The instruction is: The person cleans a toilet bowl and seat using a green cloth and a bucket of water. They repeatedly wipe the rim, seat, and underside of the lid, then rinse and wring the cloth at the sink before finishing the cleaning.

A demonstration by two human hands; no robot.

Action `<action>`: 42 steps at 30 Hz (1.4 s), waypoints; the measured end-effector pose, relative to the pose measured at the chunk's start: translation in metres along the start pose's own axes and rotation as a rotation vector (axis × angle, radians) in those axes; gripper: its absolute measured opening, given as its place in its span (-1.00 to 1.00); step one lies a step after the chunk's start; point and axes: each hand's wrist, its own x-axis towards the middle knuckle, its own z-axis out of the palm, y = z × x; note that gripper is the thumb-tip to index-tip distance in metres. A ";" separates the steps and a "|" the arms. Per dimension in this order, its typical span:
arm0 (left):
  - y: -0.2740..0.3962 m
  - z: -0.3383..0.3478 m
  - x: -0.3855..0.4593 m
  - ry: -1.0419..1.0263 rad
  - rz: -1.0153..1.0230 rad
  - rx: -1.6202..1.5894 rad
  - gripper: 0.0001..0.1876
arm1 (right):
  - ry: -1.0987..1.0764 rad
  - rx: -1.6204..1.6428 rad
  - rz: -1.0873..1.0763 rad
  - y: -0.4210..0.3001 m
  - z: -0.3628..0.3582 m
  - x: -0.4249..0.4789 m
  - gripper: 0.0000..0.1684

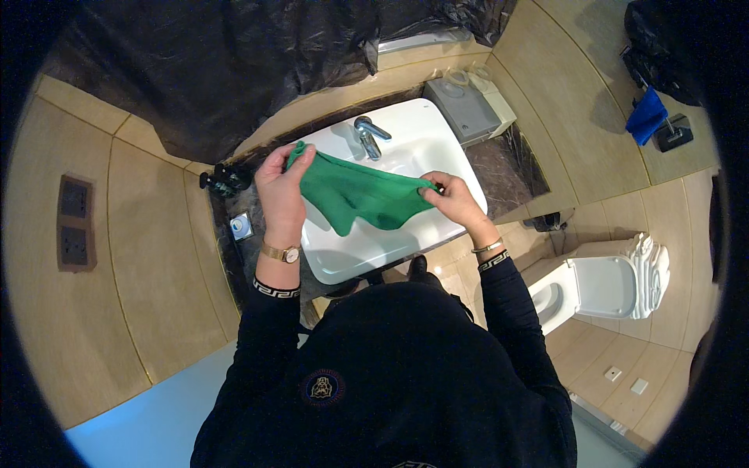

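Observation:
A green cloth (363, 196) hangs spread between my two hands, above the white washbasin (351, 263). My left hand (284, 181) pinches its upper left corner between thumb and fingers. At the cloth's right end, my right hand (447, 196) grips the other upper corner. The lower edge of the cloth droops unevenly and hides part of the bowl. Just behind the cloth stands a chrome faucet (370, 137), not touched by either hand.
Dark bottles (222, 180) and a small round item (240, 226) stand left of the basin. A grey box (465, 108) sits at the back right. Dark plastic sheeting (234, 64) hangs behind. A toilet (553, 295) is at the right, and a blue cloth (646, 116) hangs on the right wall.

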 end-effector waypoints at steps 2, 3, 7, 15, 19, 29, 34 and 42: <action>-0.004 -0.006 0.003 0.074 -0.025 -0.023 -0.86 | 0.011 0.060 0.058 0.008 -0.012 0.003 -0.78; -0.005 -0.009 0.004 0.099 -0.048 -0.053 -0.87 | 0.017 0.090 0.085 0.011 -0.018 0.004 -0.80; -0.019 -0.024 0.004 0.139 -0.095 -0.092 -0.88 | 0.118 0.321 0.112 0.001 -0.034 0.005 -0.90; -0.031 0.015 -0.025 -0.083 -0.171 0.148 -0.85 | -0.094 0.242 -0.026 -0.029 0.043 0.018 -0.71; -0.021 0.037 -0.033 -0.224 -0.177 0.174 -0.85 | -0.100 0.139 -0.223 -0.054 0.064 0.024 -0.59; -0.023 0.073 -0.035 -0.205 -0.259 0.055 -0.84 | -0.183 -0.084 -0.112 -0.010 0.013 0.016 -0.70; -0.011 0.093 -0.028 -0.159 -0.257 -0.023 -0.87 | -0.132 0.047 -0.114 0.054 -0.003 0.016 -0.78; -0.030 0.062 -0.016 0.076 -0.192 -0.030 -0.91 | -0.141 0.921 0.319 0.029 -0.048 0.025 -0.69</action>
